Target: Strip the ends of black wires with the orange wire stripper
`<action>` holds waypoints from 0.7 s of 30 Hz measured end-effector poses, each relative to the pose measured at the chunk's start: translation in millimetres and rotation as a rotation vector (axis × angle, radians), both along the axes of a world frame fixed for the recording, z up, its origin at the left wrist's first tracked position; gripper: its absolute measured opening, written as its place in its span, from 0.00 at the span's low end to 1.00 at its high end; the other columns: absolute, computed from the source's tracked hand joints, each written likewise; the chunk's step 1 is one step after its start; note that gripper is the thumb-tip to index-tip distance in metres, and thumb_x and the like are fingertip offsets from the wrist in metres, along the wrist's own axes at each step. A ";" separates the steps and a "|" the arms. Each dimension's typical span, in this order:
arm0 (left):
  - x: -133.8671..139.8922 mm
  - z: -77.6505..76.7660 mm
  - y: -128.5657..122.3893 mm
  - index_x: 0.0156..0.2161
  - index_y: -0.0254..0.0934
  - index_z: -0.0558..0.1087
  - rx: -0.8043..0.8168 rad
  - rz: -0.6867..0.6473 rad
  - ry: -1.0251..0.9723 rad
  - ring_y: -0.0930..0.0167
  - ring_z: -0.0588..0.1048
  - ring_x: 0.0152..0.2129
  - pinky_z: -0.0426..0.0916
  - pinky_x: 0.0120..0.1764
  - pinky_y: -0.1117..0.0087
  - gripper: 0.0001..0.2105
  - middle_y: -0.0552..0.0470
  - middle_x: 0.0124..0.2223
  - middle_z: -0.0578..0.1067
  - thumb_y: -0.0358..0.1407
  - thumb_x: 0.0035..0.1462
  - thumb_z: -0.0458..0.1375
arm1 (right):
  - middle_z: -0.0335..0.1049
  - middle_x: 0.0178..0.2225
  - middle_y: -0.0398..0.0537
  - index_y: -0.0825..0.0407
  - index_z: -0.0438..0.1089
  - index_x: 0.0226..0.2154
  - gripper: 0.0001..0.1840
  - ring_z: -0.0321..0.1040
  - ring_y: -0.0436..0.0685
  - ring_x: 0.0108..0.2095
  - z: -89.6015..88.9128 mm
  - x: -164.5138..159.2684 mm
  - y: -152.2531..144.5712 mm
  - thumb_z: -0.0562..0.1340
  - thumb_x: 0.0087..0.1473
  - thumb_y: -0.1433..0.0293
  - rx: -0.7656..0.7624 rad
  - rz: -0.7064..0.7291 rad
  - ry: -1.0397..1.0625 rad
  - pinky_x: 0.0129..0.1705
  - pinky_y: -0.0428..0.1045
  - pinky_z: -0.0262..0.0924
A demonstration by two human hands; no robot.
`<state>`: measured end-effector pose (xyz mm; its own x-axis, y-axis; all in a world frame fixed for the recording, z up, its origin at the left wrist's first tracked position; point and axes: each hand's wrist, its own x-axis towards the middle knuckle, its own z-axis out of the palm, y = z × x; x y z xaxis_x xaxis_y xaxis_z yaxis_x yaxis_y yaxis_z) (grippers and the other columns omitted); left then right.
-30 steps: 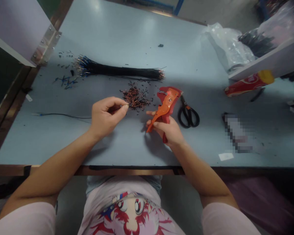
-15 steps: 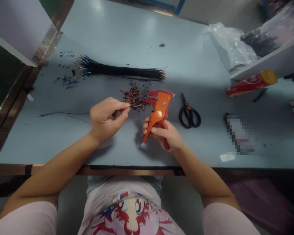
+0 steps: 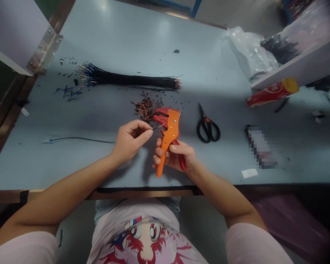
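Between thumb and fingers my left hand (image 3: 133, 137) pinches a thin black wire (image 3: 82, 139), whose blue-collared far end trails out to the left over the table. The wire's near tip shows bare metal and meets the notch below the jaws of an orange and red wire stripper (image 3: 171, 126). My right hand (image 3: 178, 154) is wrapped around the stripper's handles, jaws pointing left. Just behind the jaws lies a pile of copper and black wire scraps (image 3: 145, 108). Farther back is a long bundle of black wires (image 3: 129, 79) with blue-collared ends at its left.
Black-handled scissors (image 3: 208, 126) lie right of the stripper. Farther right are a red tube with a yellow cap (image 3: 273, 92), a blurred-out object (image 3: 261, 146) and a white slip (image 3: 249, 173). Plastic bags (image 3: 254, 53) rest by the right partition. Blue-collared wire bits (image 3: 68, 92) lie at left.
My left hand has moved right and slightly down, bringing the wire's tip to the stripper. The stripper has turned more upright and shifted a little toward me, with its handles opened differently.
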<state>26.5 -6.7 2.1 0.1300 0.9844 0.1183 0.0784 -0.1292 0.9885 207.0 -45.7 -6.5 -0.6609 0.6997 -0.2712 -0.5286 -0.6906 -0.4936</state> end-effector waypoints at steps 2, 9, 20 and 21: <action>2.3 -3.9 -0.9 0.30 0.37 0.75 -0.069 -0.057 -0.043 0.74 0.72 0.27 0.68 0.33 0.72 0.05 0.53 0.29 0.76 0.37 0.49 0.62 | 0.67 0.30 0.44 0.55 0.64 0.40 0.18 0.70 0.55 0.32 -1.7 0.0 -0.2 0.65 0.45 0.67 -0.007 0.000 0.028 0.40 0.58 0.68; 6.3 -10.7 0.0 0.30 0.37 0.75 -0.203 -0.123 -0.134 0.73 0.73 0.30 0.69 0.38 0.70 0.05 0.52 0.32 0.76 0.37 0.49 0.62 | 0.67 0.30 0.45 0.54 0.61 0.39 0.17 0.68 0.54 0.30 -6.7 -0.6 -2.8 0.64 0.48 0.65 0.036 0.075 0.081 0.40 0.61 0.68; 7.3 -9.9 -2.4 0.32 0.37 0.76 -0.206 -0.223 -0.174 0.72 0.75 0.32 0.70 0.40 0.69 0.05 0.51 0.33 0.78 0.36 0.49 0.62 | 0.65 0.27 0.43 0.56 0.62 0.38 0.17 0.68 0.53 0.26 -11.3 -1.4 -4.8 0.63 0.51 0.62 0.034 0.099 0.104 0.34 0.56 0.69; 7.4 -9.4 -2.6 0.32 0.37 0.76 -0.203 -0.227 -0.172 0.72 0.75 0.32 0.70 0.40 0.69 0.05 0.51 0.33 0.78 0.36 0.49 0.62 | 0.65 0.26 0.43 0.56 0.62 0.37 0.17 0.68 0.52 0.25 -11.5 -1.4 -4.9 0.63 0.51 0.61 0.035 0.101 0.097 0.34 0.56 0.69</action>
<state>34.0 -9.3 -7.3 0.3436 0.9383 -0.0380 -0.1001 0.0769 0.9920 205.6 -50.6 -18.0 -0.7503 0.6363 -0.1791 -0.5037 -0.7258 -0.4686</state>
